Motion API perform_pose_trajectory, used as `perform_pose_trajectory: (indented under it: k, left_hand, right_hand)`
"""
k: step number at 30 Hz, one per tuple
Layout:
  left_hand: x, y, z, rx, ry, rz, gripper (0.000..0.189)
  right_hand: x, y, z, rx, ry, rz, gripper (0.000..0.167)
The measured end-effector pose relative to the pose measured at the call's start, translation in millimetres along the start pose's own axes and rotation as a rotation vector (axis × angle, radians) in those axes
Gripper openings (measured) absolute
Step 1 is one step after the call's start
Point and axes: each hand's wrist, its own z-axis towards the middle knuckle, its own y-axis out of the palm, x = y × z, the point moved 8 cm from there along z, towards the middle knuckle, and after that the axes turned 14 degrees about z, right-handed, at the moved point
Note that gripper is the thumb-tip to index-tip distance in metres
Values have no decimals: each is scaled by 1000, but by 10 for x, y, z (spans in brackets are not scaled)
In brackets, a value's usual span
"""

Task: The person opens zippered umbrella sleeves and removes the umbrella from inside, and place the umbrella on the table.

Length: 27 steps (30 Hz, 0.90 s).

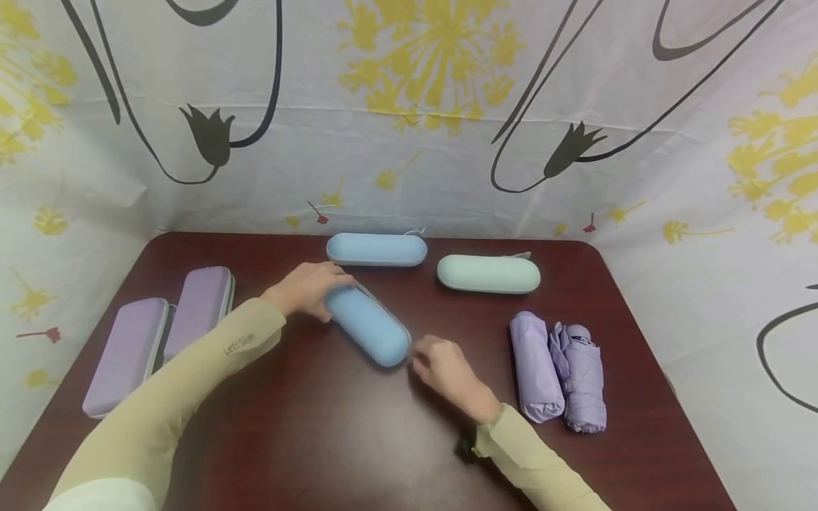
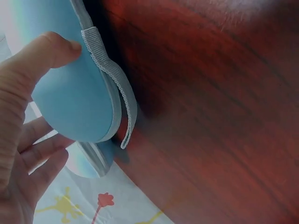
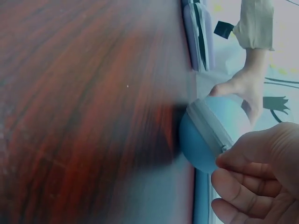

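Note:
A blue zippered case (image 1: pixel 369 326) lies slantwise on the table. My left hand (image 1: pixel 313 287) grips its far left end. In the left wrist view the thumb (image 2: pixel 53 51) presses on the case's side and the other fingers reach around the end, beside a grey fabric loop (image 2: pixel 114 74). At the near right end is my right hand (image 1: pixel 450 372), thumb and forefinger pinched together. The right wrist view shows those fingertips at the case's grey zipper (image 3: pixel 210 126), on what looks like the zipper pull (image 3: pixel 225 148), mostly hidden by them.
Behind lie another blue case (image 1: pixel 377 250) and a mint-green case (image 1: pixel 488 274). Two purple cases (image 1: pixel 128 355) (image 1: pixel 199 309) are at the left. On the right lie two folded lavender umbrellas (image 1: pixel 537 369) (image 1: pixel 584 383). A patterned curtain (image 1: pixel 409 177) surrounds the brown table (image 1: pixel 307 440).

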Motion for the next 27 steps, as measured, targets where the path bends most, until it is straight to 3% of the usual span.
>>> perform_pose_trajectory:
  k: [7,15,27]
  left_hand:
    - [55,6,-6,-11,-23,53,67]
    - [114,-2,-60,-4,-69,73,64]
    - [169,8,-115,-65,-200,26,66]
  right_hand:
    - [71,9,-38,52,57,-8,9]
    - [217,30,-38,114,176,12,8]
    - [223,113,57,118,206,31,5]
